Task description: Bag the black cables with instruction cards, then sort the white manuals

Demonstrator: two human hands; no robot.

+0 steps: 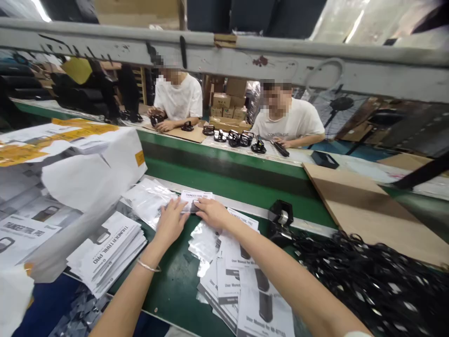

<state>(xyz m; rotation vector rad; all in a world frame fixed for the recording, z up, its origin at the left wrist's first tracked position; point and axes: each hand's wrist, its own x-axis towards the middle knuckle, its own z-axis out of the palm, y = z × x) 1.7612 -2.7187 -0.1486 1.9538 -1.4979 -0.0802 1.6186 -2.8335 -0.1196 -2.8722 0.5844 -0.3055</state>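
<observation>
A printed user manual [197, 194] with "THUNDER TRAIL PRO" on its cover lies at the far side of the green work surface. My left hand [171, 220] grips its left edge, beside clear plastic bags [149, 199]. On the right part of the same manual, the fingers of my right hand [211, 211] are closed; their undersides are hidden. Under my right forearm spread more user manuals [264, 311] and several clear bags [203, 243]. Left of my left forearm sits a stack of manuals [112, 248].
A large torn paper-wrapped pack [91, 173] stands at left. At right are a tape dispenser [280, 217], a heap of black cables [372, 281] and a cardboard sheet [365, 201]. Two co-workers in white shirts handle black parts [234, 137] across the green conveyor [217, 173].
</observation>
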